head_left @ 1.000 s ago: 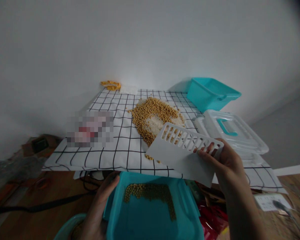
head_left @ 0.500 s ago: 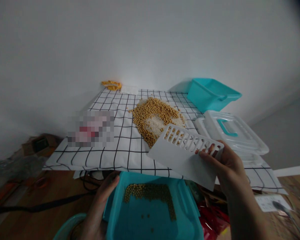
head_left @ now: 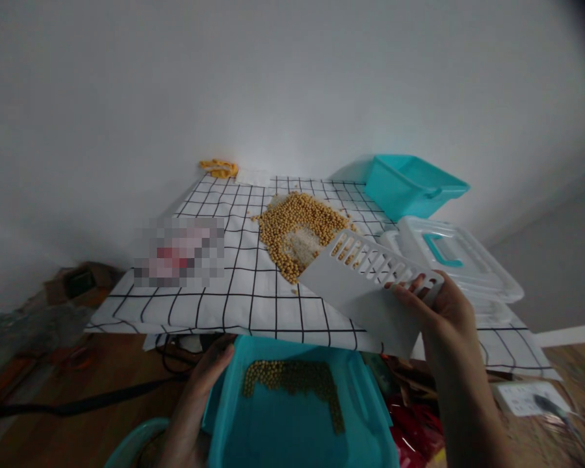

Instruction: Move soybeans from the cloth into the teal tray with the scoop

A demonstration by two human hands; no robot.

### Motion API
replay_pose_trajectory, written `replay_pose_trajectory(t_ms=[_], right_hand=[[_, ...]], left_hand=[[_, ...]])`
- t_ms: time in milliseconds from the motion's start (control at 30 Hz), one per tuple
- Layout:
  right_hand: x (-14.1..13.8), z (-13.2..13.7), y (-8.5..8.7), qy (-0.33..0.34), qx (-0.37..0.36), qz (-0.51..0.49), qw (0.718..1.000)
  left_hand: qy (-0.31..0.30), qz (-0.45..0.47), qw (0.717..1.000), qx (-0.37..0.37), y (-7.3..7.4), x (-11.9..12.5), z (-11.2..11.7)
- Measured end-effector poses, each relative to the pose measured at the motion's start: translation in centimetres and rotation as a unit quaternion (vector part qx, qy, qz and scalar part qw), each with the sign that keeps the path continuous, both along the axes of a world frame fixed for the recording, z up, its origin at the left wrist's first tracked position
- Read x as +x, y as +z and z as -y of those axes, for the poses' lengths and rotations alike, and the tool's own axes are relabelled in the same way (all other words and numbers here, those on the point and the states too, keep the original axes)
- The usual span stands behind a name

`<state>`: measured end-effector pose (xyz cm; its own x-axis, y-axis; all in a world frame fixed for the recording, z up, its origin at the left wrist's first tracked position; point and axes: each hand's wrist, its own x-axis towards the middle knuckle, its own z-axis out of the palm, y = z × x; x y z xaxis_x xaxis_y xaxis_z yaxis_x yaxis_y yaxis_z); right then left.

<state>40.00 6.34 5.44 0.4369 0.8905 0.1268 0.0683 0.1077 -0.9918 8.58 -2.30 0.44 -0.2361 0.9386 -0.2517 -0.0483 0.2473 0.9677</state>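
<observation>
My right hand (head_left: 436,302) is closed on a white plastic board (head_left: 358,296) with a row of slots along its upper edge. The board slants over the tablecloth, its left corner by the near right side of a soybean pile (head_left: 297,218) with white rice-like grains (head_left: 305,244) showing in the middle. Below the table's front edge my left hand (head_left: 199,390) grips the left side of a teal plastic bin (head_left: 283,429), thumb at the rim; its other fingers are mostly hidden. Some beans (head_left: 292,374) lie along the bin's far side.
A second teal bin (head_left: 404,188) stands at the back right, beside stacked clear lids (head_left: 461,260). A yellow item (head_left: 219,169) lies at the back left, a blurred-out item (head_left: 178,253) nearer. Beneath the table are a power strip (head_left: 533,398) and red bags (head_left: 414,432).
The board in my right hand has shifted slightly right and away from me, its left corner drawing off the pile's near edge. My left hand and the bin look nearly unmoved.
</observation>
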Motion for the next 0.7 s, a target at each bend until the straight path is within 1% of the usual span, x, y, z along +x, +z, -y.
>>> replay_pose_trajectory(t_ms=[100, 167, 267, 333, 433, 500, 600, 700], right_hand=[[-0.5, 0.0, 0.2, 0.012, 0.018, 0.015, 1.000], [-0.9, 0.0, 0.3, 0.025, 0.025, 0.018, 0.999], [-1.3, -0.2, 0.3, 0.032, 0.022, 0.023, 0.999], [-1.4, -0.4, 0.4, 0.038, 0.022, 0.036, 0.998], [-1.7, -0.8, 0.5, 0.051, 0.029, 0.045, 0.997], [-1.9, -1.0, 0.7, 0.054, 0.032, 0.043, 0.997], [-2.3, -1.3, 0.9, 0.059, 0.039, 0.030, 0.997], [-2.4, -1.5, 0.9, 0.078, 0.033, 0.026, 0.996]], left_hand=[[0.021, 0.043, 0.997, -0.063, 1.0, 0.3, -0.3], [0.026, 0.062, 0.995, -0.070, 1.2, 0.3, -0.7], [0.015, 0.070, 0.996, -0.053, 0.8, 0.2, -1.0], [0.007, 0.058, 0.997, -0.042, 0.1, 0.0, -0.8], [0.012, 0.029, 0.999, -0.017, -0.9, -0.4, -0.2], [0.014, 0.017, 1.000, -0.005, -1.2, -0.6, 0.0], [0.011, 0.018, 1.000, -0.016, -0.9, -0.8, 0.0], [0.025, 0.023, 0.998, -0.043, 0.0, -0.6, -0.2]])
